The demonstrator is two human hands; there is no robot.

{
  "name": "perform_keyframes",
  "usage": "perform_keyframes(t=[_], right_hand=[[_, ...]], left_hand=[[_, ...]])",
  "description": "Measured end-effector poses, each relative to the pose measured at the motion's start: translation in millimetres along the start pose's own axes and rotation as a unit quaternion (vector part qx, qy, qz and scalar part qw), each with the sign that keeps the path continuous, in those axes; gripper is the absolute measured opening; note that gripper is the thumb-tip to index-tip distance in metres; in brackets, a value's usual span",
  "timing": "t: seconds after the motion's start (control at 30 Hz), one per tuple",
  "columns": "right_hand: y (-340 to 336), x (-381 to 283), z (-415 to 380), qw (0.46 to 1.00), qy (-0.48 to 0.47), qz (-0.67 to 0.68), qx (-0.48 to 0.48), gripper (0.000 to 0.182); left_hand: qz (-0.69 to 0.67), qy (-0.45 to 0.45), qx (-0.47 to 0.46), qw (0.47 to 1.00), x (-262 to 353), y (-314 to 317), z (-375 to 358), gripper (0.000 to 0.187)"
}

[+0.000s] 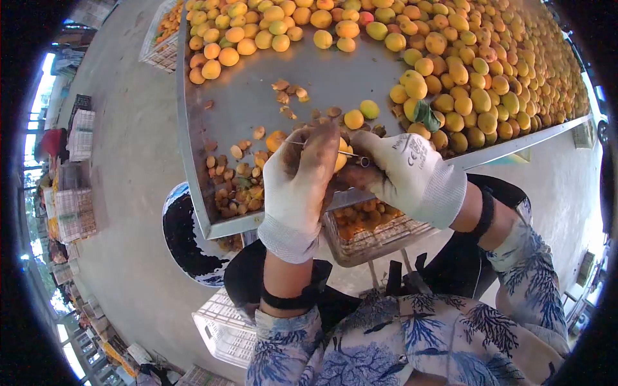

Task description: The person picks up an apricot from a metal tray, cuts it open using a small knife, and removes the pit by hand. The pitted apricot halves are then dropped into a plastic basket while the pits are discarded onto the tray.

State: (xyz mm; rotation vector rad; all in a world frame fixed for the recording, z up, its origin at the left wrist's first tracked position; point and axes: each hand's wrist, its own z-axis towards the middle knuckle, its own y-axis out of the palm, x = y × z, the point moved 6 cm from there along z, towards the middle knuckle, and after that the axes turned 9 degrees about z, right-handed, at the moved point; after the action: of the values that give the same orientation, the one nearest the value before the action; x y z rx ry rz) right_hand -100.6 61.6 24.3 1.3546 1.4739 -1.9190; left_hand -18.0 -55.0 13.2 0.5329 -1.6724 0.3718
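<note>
My left hand (290, 186), in a white glove with brown-stained fingers, is closed around a yellow-orange apricot (341, 156) above the table's near edge. My right hand (415, 174), gloved alike, meets it from the right, its fingers closed at a thin metal pitting tool (364, 161) with a small ring at its end. The tool lies across the apricot; its far tip is partly covered by my left fingers. Just beyond my hands are two loose apricots (353, 119). Pits and fruit scraps (235, 186) lie left of my left hand.
A metal-topped table (296, 71) bears a large heap of apricots (476, 77) at right and back. Below its near edge sits a crate of orange pieces (351, 254). A dark-lined tub (187, 225) and a white crate (225, 325) stand on the floor at left.
</note>
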Motion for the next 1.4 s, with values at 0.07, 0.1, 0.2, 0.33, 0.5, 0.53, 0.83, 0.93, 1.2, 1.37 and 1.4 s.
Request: perform_keyframes(t=[0.07, 0.1, 0.2, 0.33, 0.5, 0.53, 0.83, 0.93, 1.2, 1.37, 1.4], right_hand=[[3, 5, 1, 0.999, -0.019, 0.027, 0.0, 0.042], [8, 9, 1, 0.988, -0.002, 0.155, -0.022, 0.044], [10, 15, 1, 0.926, 0.115, 0.356, -0.054, 0.049], [7, 23, 4, 0.919, 0.138, 0.367, -0.027, 0.055], [3, 17, 4, 0.906, 0.144, 0.392, -0.063, 0.052], [-2, 17, 4, 0.927, 0.151, 0.334, -0.073, 0.048], [-34, 7, 12, 0.965, 0.076, 0.24, 0.068, 0.028], [-30, 22, 9, 0.939, 0.056, 0.32, 0.112, 0.028], [-50, 19, -19, 0.962, 0.124, 0.229, -0.083, 0.023], [-57, 13, -16, 0.956, 0.077, 0.277, 0.058, 0.023], [-56, 6, -12, 0.984, 0.016, 0.164, 0.062, 0.022]], left_hand=[[0.029, 0.027, -0.024, 0.999, 1, -1, -1, 0.025], [0.044, 0.04, -0.036, 0.998, 1, -3, -1, 0.026], [0.09, 0.087, -0.072, 0.99, 0, -5, -4, 0.029], [0.161, 0.168, -0.089, 0.969, -8, -7, -7, 0.036], [0.206, 0.247, -0.076, 0.944, -21, -12, -6, 0.046], [0.212, 0.26, -0.07, 0.94, -21, -13, -6, 0.048], [0.047, 0.098, -0.128, 0.986, -8, 17, 1, 0.043], [0.099, 0.101, -0.117, 0.983, -6, 22, -2, 0.036], [-0.089, -0.032, -0.059, 0.994, -1, 15, -1, 0.042], [-0.138, -0.021, -0.098, 0.985, -13, 27, 1, 0.044], [0.095, 0.154, -0.074, 0.981, -11, 21, 2, 0.045]])
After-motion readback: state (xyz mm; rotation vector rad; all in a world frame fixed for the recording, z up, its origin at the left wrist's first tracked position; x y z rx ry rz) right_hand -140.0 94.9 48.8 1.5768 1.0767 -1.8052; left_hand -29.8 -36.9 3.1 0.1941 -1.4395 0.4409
